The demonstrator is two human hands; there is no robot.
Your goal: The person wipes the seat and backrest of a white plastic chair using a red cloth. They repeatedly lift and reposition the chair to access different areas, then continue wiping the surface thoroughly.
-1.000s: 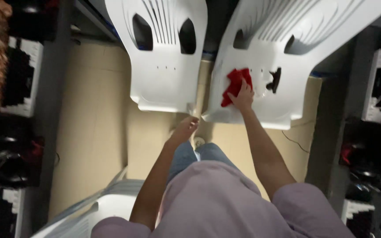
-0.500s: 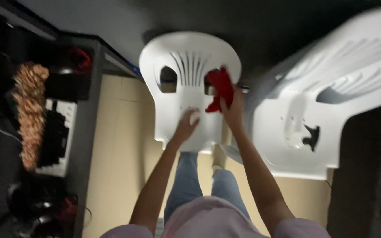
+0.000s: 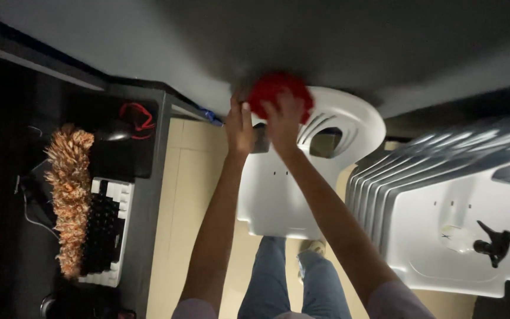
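A white plastic chair (image 3: 284, 195) stands in front of me, its backrest at the top of the view. My right hand (image 3: 284, 121) presses a red cloth (image 3: 275, 88) against the top of the backrest. My left hand (image 3: 240, 127) rests flat on the backrest's left edge, fingers together and pointing up, holding nothing that I can see. My legs in blue jeans (image 3: 293, 283) show below the seat.
A stack of white plastic chairs (image 3: 444, 201) stands to the right, with a clear spray bottle with a black trigger (image 3: 479, 242) lying on the top seat. To the left, a dark desk (image 3: 143, 177) bears an orange feather duster (image 3: 69, 195), a keyboard (image 3: 104, 230) and red cables (image 3: 137, 115).
The view has swung left and up. Both hands have climbed from the chair's seat area to the top of its backrest, the right one carrying the red cloth along.
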